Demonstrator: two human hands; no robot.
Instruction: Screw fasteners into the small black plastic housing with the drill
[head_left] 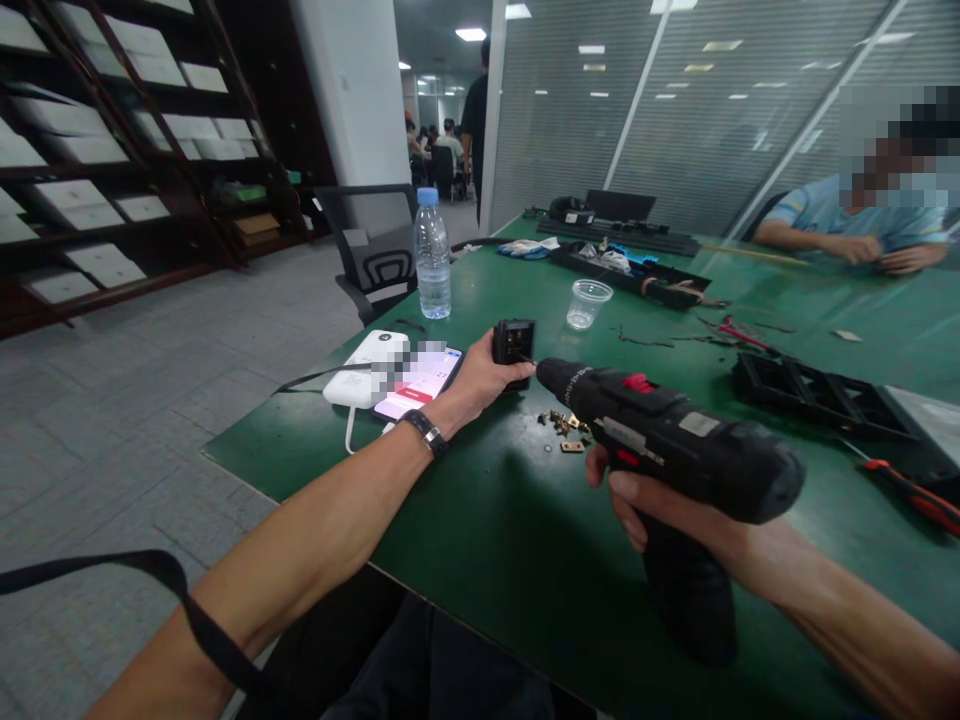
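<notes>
Two hands work one joint. The left hand [480, 385] is closed on the socket [514, 345], holding it upright on the table [480, 520]. The right hand [660, 505] is wrapped around the drill [660, 435] grip. The drill's long axis runs from the right hand up and leftward — its bit tip meets the socket's near face, just beside the left thumb. Loose screws [564, 425] lie below the chuck, between the two hands — nearer the right.
</notes>
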